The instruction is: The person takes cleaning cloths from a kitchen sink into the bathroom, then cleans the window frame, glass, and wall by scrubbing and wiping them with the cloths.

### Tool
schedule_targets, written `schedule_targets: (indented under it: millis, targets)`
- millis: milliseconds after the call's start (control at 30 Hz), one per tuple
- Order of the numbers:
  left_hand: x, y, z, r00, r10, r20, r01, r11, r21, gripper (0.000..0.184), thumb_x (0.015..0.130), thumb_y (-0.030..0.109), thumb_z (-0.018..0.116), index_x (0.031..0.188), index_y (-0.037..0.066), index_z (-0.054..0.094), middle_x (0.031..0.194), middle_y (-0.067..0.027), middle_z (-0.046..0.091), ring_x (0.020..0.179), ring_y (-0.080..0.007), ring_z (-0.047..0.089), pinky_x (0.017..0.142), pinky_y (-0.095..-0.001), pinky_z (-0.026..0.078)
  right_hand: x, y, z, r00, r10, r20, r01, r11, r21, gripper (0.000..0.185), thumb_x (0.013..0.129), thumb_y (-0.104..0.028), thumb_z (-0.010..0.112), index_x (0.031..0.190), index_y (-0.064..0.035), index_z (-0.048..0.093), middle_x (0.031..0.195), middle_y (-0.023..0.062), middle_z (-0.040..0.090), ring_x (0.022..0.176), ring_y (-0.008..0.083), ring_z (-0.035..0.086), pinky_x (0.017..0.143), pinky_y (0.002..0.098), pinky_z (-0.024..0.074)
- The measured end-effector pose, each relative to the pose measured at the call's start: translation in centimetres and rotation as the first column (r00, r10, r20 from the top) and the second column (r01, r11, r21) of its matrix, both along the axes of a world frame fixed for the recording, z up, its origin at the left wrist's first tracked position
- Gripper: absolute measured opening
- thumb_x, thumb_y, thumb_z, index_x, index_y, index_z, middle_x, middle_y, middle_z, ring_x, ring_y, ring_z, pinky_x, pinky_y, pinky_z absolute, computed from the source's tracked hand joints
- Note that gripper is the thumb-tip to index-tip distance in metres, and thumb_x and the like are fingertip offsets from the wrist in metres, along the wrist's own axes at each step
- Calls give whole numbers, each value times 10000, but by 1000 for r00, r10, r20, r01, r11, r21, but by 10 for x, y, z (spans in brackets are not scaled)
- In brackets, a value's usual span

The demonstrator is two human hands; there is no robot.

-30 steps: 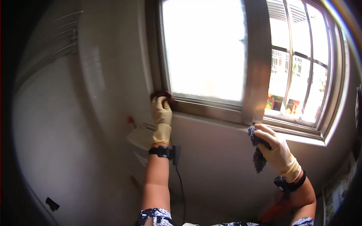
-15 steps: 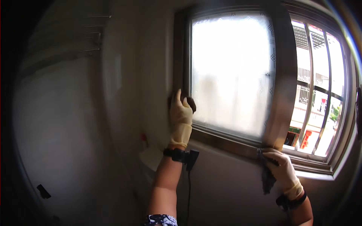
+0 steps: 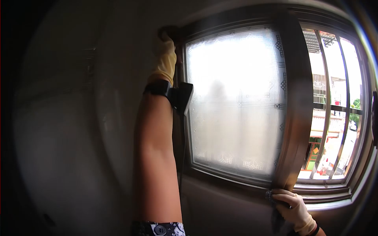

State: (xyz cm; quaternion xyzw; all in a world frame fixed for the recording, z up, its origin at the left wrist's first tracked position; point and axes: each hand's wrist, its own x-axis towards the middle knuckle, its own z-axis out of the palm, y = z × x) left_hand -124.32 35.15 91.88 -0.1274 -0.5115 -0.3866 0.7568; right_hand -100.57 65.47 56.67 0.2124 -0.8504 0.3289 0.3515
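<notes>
My left hand (image 3: 164, 59), in a pale rubber glove, is raised to the upper left corner of the window frame (image 3: 236, 185). Its fingers close on a dark brown pad (image 3: 169, 31) pressed near the frame; shadow blurs the pad's outline. Lower right, my gloved right hand (image 3: 293, 208) rests at the bottom of the frame's brown upright. A dark, crumpled cloth (image 3: 278, 220) hangs from its curled fingers. Between the hands is the frosted, patterned glass pane (image 3: 236, 114), bright with daylight.
Metal bars (image 3: 325, 106) cross the right-hand opening, with a building outside. The window sill (image 3: 327, 204) runs below it. A grey wall (image 3: 71, 149) lies in shadow at left. A black device with a cable (image 3: 183, 98) is strapped to my left wrist.
My left hand has moved up along the frame's left side with the pad, from mid-height to the top corner. My right hand stays at the frame's bottom edge; the view has tilted upward.
</notes>
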Motion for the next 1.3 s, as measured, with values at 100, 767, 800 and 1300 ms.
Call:
schedule_targets:
  millis: [100,767,800,1300]
  targets:
    - [-34,-8,38,949,-259,179,289,943,-165,447,932,286,470,1260,-18,474,1197,-264,561,1075,-377,576,921,-398,470,-2,4,-1,1000,14,2,-14,1000,15,359,631,72,653,977,-23,656,1072,154,655,930,313,663,778,333,533]
    - [-17,-3,-321,863,242,444,-33,903,-429,522,878,134,483,1386,66,388,1392,-238,395,1273,-400,395,1068,-422,344,-6,9,-14,992,-6,-127,5,1000,-11,320,698,52,629,1010,-15,638,1041,145,644,864,321,647,737,336,506]
    - [-16,5,-348,824,217,523,-4,926,-378,532,870,135,491,1388,69,389,1393,-232,396,1262,-406,406,1056,-421,362,-6,7,-13,995,-6,-99,2,999,-41,300,719,39,627,1013,-20,641,1052,138,647,891,304,643,766,329,499]
    - [-112,-74,-221,559,-768,311,779,616,121,251,927,215,475,1075,48,588,1028,-85,629,960,-197,608,845,-317,478,-16,16,-26,989,-9,-147,6,1000,-16,336,722,24,675,1053,-11,632,1055,142,649,935,302,641,795,321,511]
